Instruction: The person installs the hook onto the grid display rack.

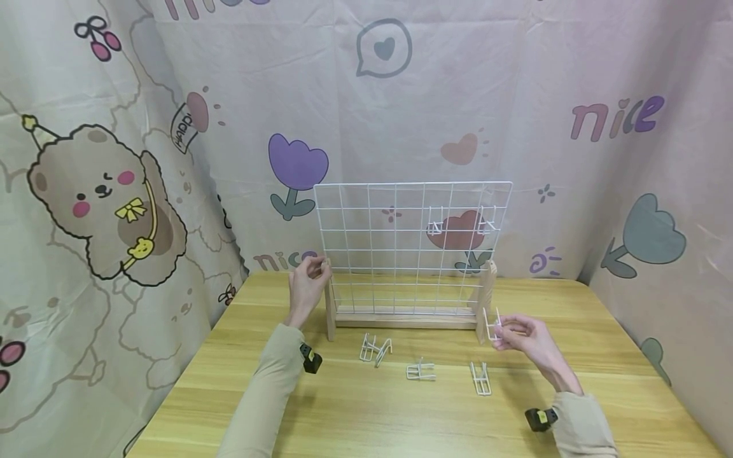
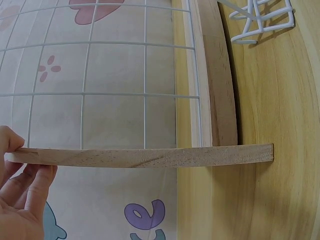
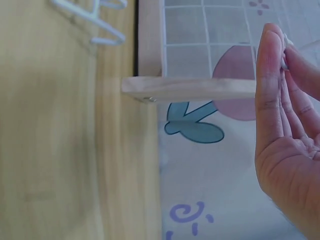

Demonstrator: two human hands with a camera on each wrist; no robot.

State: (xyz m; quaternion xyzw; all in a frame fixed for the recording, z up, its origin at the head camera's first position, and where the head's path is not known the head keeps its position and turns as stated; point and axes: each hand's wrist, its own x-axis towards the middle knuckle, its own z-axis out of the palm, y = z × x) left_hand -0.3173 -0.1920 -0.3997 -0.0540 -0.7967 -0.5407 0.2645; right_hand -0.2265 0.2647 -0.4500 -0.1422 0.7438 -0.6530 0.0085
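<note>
A white wire grid panel (image 1: 396,250) stands upright in a wooden base (image 1: 406,320) with a post at each side. My left hand (image 1: 306,289) pinches the upper end of the left post (image 2: 145,157) between thumb and fingers. Beside the right post (image 1: 487,286), my right hand (image 1: 527,340) pinches a white wire hook (image 1: 490,326), its prongs pointing up. Fingers mostly hide that hook in the right wrist view. Two similar hooks hang on the panel's upper right, one hook (image 1: 435,227) left of the other hook (image 1: 486,225).
More white wire hooks lie on the wooden table (image 1: 366,420) before the stand: a cluster (image 1: 373,350) at left, one hook (image 1: 420,371) in the middle and another hook (image 1: 481,379) toward the right. Behind the table hangs a printed curtain (image 1: 389,114).
</note>
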